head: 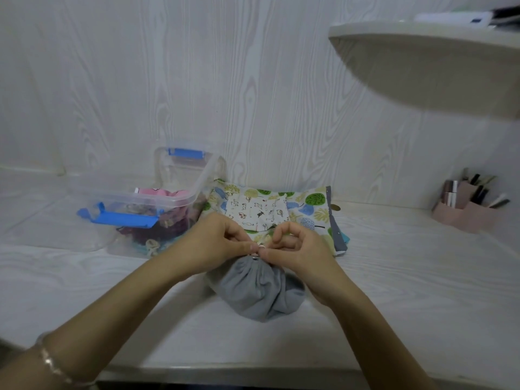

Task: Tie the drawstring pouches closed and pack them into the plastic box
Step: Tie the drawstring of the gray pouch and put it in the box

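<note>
Knotting looks to be the step in hand: the grey pouch (254, 291) sits on the white table (394, 291) near its front edge, neck gathered into soft pleats, and both hands meet at that neck. The left hand (216, 243) and the right hand (302, 250) have their fingers curled in, thumb and forefinger pinching something small at the gather, presumably the drawstring, though it is too fine to make out. To do it well I would hold the gather snug and draw both ends evenly, since this limp, matte cloth looks ready to slacken. The clear plastic box (121, 199) with blue latches stands open behind on the left, pouches already inside; printed pouches (304, 209) lie flat beyond the hands.
</note>
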`<move>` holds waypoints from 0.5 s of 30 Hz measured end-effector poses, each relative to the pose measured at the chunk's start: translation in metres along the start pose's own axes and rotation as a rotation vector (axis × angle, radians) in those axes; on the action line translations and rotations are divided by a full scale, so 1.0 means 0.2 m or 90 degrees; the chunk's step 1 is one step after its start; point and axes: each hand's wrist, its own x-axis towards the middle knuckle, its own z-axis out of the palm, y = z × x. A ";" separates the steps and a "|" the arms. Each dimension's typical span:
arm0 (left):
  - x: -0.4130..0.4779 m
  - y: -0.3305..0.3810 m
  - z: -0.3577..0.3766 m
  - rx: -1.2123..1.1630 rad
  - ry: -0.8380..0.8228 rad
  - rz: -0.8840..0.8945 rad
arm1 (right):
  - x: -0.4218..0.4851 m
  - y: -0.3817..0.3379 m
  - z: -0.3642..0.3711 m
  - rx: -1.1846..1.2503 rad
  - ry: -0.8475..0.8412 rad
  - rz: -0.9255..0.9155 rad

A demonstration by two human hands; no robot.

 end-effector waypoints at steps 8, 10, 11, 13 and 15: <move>0.00 0.03 0.02 0.019 -0.012 0.028 | -0.01 0.04 0.04 -0.393 0.163 -0.294; 0.00 0.03 0.02 0.004 -0.009 0.019 | -0.02 0.04 0.04 -0.415 0.186 -0.328; 0.00 0.03 0.02 0.000 -0.007 0.016 | -0.01 0.04 0.03 -0.438 0.187 -0.349; 0.01 0.04 0.02 0.018 -0.003 0.015 | 0.00 0.05 0.02 -0.491 0.174 -0.387; 0.00 0.05 0.02 0.053 0.021 0.027 | 0.00 0.04 0.02 -0.475 0.150 -0.355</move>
